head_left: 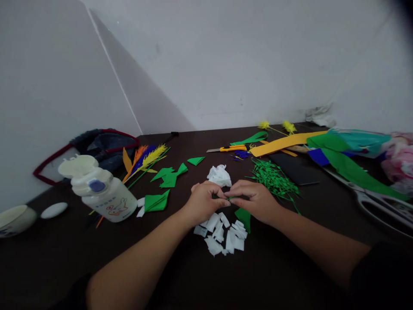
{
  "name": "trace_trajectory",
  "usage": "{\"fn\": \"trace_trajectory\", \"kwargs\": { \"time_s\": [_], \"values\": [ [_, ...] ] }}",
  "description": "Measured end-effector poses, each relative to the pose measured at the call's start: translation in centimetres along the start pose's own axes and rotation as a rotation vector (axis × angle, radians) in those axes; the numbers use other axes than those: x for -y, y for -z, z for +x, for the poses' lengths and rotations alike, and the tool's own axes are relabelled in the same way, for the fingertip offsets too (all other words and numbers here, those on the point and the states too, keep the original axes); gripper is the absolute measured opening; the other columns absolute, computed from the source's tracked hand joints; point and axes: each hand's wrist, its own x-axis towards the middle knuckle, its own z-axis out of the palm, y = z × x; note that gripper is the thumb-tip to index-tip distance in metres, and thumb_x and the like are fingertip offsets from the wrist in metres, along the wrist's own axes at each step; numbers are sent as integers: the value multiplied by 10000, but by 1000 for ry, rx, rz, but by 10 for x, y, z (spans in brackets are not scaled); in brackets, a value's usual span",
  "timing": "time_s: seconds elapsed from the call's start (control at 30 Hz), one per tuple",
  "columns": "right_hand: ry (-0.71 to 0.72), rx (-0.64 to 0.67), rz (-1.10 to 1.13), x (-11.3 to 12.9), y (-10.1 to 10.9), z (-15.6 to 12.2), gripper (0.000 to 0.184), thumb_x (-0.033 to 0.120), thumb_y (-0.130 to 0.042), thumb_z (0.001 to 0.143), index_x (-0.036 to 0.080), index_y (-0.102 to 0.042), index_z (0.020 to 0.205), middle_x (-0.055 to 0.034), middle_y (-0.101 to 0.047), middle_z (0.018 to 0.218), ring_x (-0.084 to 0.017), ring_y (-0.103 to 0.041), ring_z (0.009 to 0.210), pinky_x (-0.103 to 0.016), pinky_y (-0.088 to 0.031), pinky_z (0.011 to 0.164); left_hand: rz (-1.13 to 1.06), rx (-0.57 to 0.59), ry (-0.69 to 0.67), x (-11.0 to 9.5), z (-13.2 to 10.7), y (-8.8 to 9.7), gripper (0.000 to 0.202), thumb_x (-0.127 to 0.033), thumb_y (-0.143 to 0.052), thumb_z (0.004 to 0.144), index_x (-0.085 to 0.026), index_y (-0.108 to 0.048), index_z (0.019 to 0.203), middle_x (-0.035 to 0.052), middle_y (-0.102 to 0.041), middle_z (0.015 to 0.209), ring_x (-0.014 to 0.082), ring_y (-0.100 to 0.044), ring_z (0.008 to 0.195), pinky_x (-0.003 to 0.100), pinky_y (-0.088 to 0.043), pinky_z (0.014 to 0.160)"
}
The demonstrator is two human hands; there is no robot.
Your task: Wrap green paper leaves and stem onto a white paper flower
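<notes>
In the middle of the table, my left hand [206, 200] and my right hand [253, 198] meet with fingertips pinched together. A small bit of green paper [229, 198] shows between them; its shape is mostly hidden by my fingers. Under my right hand hangs or lies a green paper piece [243, 219], and I cannot tell whether it joins the pinched bit. Several white paper scraps [222, 234] lie just in front of my hands. Right behind them sits a crumpled white tissue [219, 175].
Left stand a white bottle [111, 202], green paper pieces [156, 201] and fringed colored paper stalks [145, 161]. Behind is a yellow utility knife [229, 148] with its blade out. Green shreds [274, 178], a dark flat object [293, 169] and scissors [380, 204] lie right. A wall closes the back.
</notes>
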Motion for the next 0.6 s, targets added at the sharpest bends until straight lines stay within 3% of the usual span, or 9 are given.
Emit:
{"fn": "trace_trajectory", "kwargs": {
  "time_s": [0.17,0.33,0.47,0.53,0.6],
  "values": [
    [-76,-37,18,3,1,1,101,158,-600,702,187,-681,756,-25,-628,713,-126,-585,666,-257,-463,617,99,-69,-26,-1,-1,0,103,-293,-685,629,-210,-625,626,-1,-640,860,196,-523,942,482,-117,996],
    [-129,-37,51,3,0,0,111,185,-607,703,176,-676,790,-40,-644,742,-141,-594,695,-268,-461,622,273,-170,-158,0,-4,-1,97,-291,-663,664,-219,-602,642,-27,-630,813,180,-508,936,498,-51,979],
    [-171,-67,27,3,-1,0,67,198,-610,700,199,-670,730,-21,-643,714,-142,-591,686,-274,-456,629,334,-168,-236,-2,-6,-2,102,-262,-664,665,-213,-576,648,-37,-623,725,177,-493,942,482,-6,988],
    [-180,-82,2,4,-1,1,59,191,-601,702,200,-659,699,-11,-632,688,-135,-582,662,-272,-452,620,336,-173,-215,-3,-6,-2,111,-279,-664,660,-211,-576,667,-26,-625,757,188,-484,956,490,2,991],
    [-183,-86,-13,5,1,1,58,183,-594,703,194,-650,698,-10,-627,687,-134,-579,659,-270,-450,617,275,-109,-157,-3,-5,0,161,-336,-660,654,-215,-592,736,-13,-625,815,200,-493,942,497,-64,989]
  ]
}}
